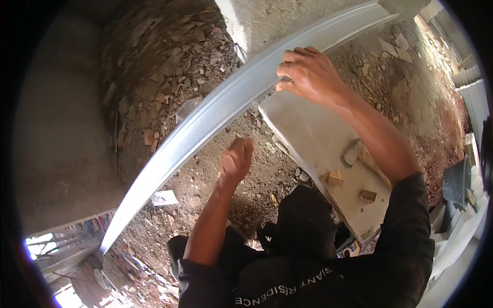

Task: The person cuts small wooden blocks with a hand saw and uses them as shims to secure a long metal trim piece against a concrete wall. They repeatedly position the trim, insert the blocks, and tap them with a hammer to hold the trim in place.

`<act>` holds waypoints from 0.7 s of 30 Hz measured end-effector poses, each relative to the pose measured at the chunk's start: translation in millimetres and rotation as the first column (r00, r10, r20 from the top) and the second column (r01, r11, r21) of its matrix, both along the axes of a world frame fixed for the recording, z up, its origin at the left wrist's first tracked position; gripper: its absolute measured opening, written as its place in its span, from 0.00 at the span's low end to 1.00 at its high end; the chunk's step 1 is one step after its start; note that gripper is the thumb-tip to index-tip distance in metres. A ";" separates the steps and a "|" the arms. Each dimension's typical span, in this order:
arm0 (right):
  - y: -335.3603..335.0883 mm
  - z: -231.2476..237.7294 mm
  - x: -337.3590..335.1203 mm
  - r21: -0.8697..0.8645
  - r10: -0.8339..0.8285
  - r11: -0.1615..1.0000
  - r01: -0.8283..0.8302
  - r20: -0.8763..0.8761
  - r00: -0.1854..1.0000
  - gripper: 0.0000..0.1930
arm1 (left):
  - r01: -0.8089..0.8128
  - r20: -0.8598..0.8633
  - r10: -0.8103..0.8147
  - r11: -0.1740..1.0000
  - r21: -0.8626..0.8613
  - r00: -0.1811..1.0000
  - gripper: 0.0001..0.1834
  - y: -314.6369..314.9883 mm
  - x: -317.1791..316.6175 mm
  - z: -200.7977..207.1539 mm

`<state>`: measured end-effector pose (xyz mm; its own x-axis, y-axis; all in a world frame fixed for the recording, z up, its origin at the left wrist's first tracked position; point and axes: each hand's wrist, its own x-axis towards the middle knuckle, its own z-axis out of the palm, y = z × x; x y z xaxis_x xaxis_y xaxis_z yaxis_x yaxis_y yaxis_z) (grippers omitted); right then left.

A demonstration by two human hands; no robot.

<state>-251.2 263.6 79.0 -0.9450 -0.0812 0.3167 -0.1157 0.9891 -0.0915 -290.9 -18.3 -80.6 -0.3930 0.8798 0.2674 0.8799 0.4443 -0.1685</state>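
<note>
A long silvery metal channel (218, 105) runs diagonally from the upper right to the lower left, its shape bowed by the lens. My right hand (308, 74) is closed over its near edge toward the upper end, fingers curled on the metal. My left hand (237, 159) is a fist, held apart from the channel on its near side. Its curled fingers hide whatever may be inside them. Below my right forearm lies a pale flat slab (308, 133). On it rest a grey-headed tool (352, 153) with a wooden handle, partly behind my arm, and small wooden blocks (367, 196).
Broken rubble (169, 87) covers the dirt floor beyond the channel. A bare wall (61, 128) stands at the left, and a concrete block (267, 23) at the top. A white scrap (164, 198) lies by the channel. A dark bucket (456, 182) stands far right; timber (67, 256) lies lower left.
</note>
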 end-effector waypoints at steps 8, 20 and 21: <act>3.4 -21.0 -30.3 0.042 -0.049 0.998 0.049 -0.006 0.999 0.13 | -0.718 0.809 0.027 0.479 0.506 0.588 0.18 46.9 -50.1 -24.6; -5.1 -23.7 -30.2 0.173 -0.153 0.973 0.155 -0.023 0.988 0.15 | -0.909 0.331 -0.903 0.356 0.217 -0.274 0.23 142.0 -120.1 -24.1; -9.6 -24.5 -29.6 0.169 -0.158 0.973 0.159 -0.020 0.987 0.15 | -0.818 0.172 -0.909 0.417 0.395 -0.380 0.24 133.0 -123.0 -20.6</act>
<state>-280.8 254.1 54.6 -0.9481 0.0164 0.3177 0.0437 0.9959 0.0788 -413.8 114.6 -101.2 -0.6856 0.7269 0.0390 -0.6255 -0.6156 0.4793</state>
